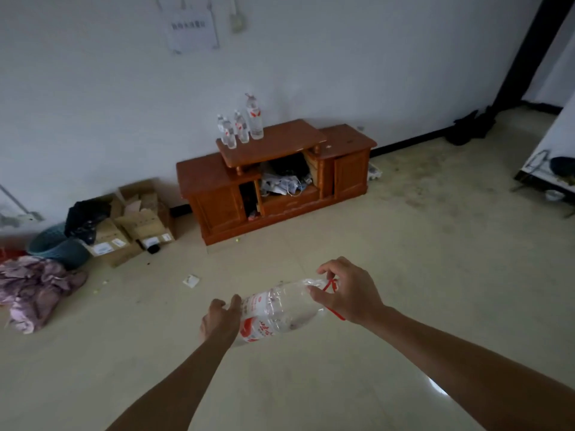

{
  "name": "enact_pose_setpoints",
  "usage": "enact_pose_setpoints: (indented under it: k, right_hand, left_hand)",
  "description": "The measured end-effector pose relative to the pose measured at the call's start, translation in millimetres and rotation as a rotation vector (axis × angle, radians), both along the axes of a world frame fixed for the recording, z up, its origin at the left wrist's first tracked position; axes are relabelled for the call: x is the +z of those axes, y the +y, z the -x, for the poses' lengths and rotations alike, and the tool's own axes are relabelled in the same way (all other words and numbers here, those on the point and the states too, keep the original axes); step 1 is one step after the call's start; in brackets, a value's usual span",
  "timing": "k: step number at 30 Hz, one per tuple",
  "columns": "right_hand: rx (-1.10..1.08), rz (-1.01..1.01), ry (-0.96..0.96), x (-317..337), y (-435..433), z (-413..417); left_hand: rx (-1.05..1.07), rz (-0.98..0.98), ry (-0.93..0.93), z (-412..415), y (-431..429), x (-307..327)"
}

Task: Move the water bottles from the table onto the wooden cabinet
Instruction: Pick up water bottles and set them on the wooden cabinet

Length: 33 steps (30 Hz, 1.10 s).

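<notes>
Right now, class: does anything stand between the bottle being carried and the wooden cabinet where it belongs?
Nothing visible does. Both hands, left and right, hold the large bottle over bare floor leading to the wooden cabinet. Boxes and clothes lie off to the left.

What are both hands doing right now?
Left hand: closed around the base of the clear plastic water bottle with a red label.
Right hand: closed on the same bottle's neck.
</notes>
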State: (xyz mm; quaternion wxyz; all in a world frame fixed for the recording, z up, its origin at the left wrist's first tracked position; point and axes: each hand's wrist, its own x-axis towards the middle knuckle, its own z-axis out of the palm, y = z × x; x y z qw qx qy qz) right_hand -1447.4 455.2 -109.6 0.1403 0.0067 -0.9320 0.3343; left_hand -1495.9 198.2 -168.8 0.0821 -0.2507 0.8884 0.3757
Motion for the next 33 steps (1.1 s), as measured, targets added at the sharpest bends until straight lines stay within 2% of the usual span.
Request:
enact_pose_setpoints:
  k: [6,15,24,33]
  right_hand:
    - [0.015,-0.018,0.025,17,-1,130]
    - [0.093,-0.004,0.044,-12,35,355]
    - [0.17,0.005,0.06,10,82,602]
    - [0.163,-0.046,0.057,-18,111,816]
  left_hand:
    - [-0.001,0.017,0.019,135,-1,20]
    - [0.045,-0.02,-0.046,336,33,-20]
    - [0.084,-0.053,-0.031,558,76,2]
    - [0.107,-0.099,-0.051,767,108,-22]
